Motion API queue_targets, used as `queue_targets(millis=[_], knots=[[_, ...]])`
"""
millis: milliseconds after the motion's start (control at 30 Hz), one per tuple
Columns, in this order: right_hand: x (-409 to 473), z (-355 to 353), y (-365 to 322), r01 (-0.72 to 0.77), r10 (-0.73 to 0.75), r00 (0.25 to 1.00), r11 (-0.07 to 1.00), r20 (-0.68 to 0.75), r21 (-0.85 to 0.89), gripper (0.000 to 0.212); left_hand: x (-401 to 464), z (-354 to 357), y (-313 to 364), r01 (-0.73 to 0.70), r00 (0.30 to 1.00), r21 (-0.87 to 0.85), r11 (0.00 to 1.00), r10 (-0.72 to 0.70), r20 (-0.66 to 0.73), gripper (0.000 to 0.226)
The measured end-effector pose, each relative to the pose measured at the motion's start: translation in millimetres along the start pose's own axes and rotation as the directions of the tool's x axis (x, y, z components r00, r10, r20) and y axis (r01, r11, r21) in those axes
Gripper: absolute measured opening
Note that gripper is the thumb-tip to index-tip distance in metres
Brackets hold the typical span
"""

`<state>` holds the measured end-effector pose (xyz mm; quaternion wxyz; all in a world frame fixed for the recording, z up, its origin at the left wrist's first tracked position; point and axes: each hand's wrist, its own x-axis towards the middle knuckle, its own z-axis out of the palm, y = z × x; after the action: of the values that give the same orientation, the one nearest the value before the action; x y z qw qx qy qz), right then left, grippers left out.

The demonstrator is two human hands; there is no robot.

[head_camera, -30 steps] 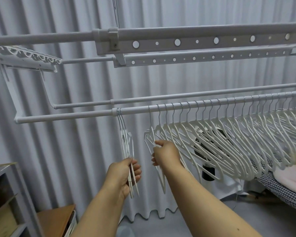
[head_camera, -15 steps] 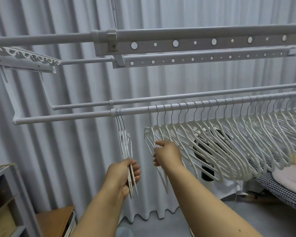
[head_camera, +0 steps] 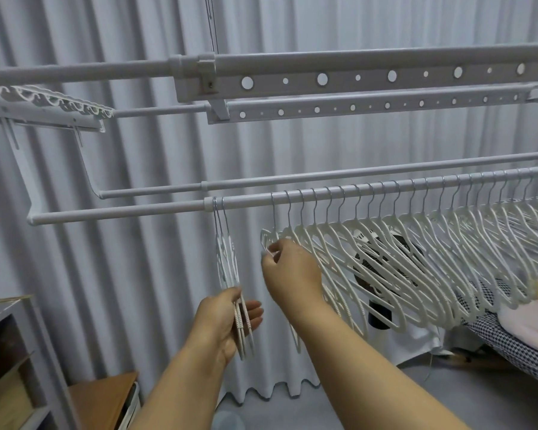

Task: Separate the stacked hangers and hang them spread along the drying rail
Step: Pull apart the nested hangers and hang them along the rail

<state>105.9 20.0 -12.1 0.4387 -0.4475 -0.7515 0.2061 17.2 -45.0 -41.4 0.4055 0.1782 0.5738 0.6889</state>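
Note:
A grey drying rail (head_camera: 137,211) runs across at chest height. A small stack of white hangers (head_camera: 227,262) hangs from it near its joint, edge-on to me. My left hand (head_camera: 227,321) holds the stack's lower ends, fingers partly straightened behind them. To the right, several white hangers (head_camera: 401,259) hang spread along the rail. My right hand (head_camera: 292,274) pinches the shoulder of the leftmost spread hanger (head_camera: 269,237), just right of the stack.
Upper perforated rails (head_camera: 354,79) and a second thin rail (head_camera: 323,176) sit above and behind. A grey curtain (head_camera: 137,274) backs everything. A grey shelf unit (head_camera: 7,352) and a wooden surface (head_camera: 103,398) stand at lower left. Checked and pink bedding (head_camera: 516,330) lies lower right.
My right hand has risen a little along the leftmost spread hanger. My left hand's fingers have loosened around the stack's lower ends.

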Motion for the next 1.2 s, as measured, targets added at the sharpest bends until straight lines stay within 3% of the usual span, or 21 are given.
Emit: queue_targets(millis=[167, 367, 533, 1000, 1133, 1200], knots=[[6.2, 24.0, -7.8, -0.171, 0.124, 0.95, 0.975, 0.288, 0.144, 0.027, -3.4, -3.0, 3.5, -0.003, 1.0, -0.013, 1.0, 0.004, 0.019, 0.025], [14.0, 41.7, -17.3, -0.306, 0.198, 0.875, 0.934, 0.443, 0.187, 0.015, -4.6, -6.8, 5.2, -0.032, 0.998, 0.033, 0.999, 0.03, 0.049, 0.027], [13.8, 48.9, -12.8, -0.312, 0.213, 0.891, 0.928, 0.401, 0.202, 0.032, -2.7, -10.2, 5.7, -0.027, 0.999, 0.047, 0.999, 0.025, 0.039, 0.025], [22.4, 44.4, 9.6, -0.261, 0.214, 0.954, 0.937, 0.212, 0.233, 0.035, 2.0, -8.0, 3.8, 0.021, 0.999, 0.047, 0.999, -0.022, 0.025, 0.02], [22.3, 42.3, 9.7, -0.287, 0.244, 0.946, 0.936, 0.214, 0.204, 0.011, 1.3, -7.6, 4.0, 0.017, 1.0, 0.055, 0.998, -0.018, 0.016, 0.019], [21.4, 40.6, 10.6, -0.281, 0.241, 0.948, 0.939, 0.207, 0.196, 0.013, 1.2, -7.5, 4.0, 0.018, 1.0, 0.058, 0.998, -0.019, 0.013, 0.019]])
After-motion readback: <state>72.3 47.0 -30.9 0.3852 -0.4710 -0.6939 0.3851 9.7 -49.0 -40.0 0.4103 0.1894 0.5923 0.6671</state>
